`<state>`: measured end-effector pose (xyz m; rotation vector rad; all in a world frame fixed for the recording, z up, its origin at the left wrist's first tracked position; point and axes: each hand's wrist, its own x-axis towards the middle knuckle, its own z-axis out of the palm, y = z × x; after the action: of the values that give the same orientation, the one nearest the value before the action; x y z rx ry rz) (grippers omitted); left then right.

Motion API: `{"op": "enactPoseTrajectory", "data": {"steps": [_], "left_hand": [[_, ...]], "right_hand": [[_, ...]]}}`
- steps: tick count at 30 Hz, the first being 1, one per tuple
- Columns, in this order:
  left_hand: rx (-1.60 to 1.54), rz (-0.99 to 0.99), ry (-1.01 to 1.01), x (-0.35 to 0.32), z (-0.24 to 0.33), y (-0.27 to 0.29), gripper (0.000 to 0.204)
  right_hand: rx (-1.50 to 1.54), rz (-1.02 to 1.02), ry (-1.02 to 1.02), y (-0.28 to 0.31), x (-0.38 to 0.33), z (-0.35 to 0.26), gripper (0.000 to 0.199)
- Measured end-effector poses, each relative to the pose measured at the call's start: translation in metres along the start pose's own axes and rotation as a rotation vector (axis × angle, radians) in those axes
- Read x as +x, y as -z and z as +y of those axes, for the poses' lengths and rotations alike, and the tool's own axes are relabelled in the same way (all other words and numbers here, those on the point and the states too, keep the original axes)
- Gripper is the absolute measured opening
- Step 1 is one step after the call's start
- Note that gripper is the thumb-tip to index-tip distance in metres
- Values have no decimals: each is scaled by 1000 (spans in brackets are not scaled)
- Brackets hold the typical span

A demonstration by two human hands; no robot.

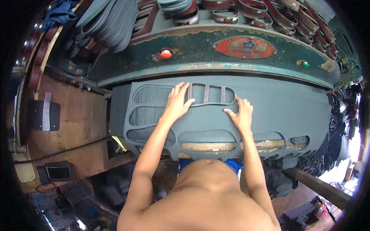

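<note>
A sole-shaped cutting die (206, 93), a metal outline with crossbars, lies on a dark grey foam sheet (285, 104). My left hand (178, 102) grips its left end, fingers over the far edge and thumb at the near edge. At the right end, my right hand (242, 114) has its fingers spread. Its index fingertip meets the die's rounded tip, while the thumb sits just off the near edge. Sole-shaped openings, such as one cutout (146, 115), run along the sheet's left side and near edge.
Behind the sheet stands a green machine beam (142, 61) with a red light (166, 54) and a green light (305, 64). On top are stacked grey soles (111, 27) and several dies (252, 9). A wooden board (81, 104) is at left; dark scraps (335, 127) hang at right.
</note>
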<state>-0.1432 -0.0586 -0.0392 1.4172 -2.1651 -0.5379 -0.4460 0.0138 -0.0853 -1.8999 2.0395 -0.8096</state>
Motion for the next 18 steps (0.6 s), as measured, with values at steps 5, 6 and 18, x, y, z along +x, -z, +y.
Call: {"op": "enactPoseTrajectory", "data": {"steps": [5,6,18], "left_hand": [[-235,76,114,-25,-47,11,83],[-159,-8,98,-29,-56,15,80],[-151,-212,319,-21,-77,15,58]], "right_hand": [[-20,-4,-75,-3,8,-2,65],[-28,-13,-83,-4,9,-1,65],[-102,65,-58,-14,8,-1,56]]}}
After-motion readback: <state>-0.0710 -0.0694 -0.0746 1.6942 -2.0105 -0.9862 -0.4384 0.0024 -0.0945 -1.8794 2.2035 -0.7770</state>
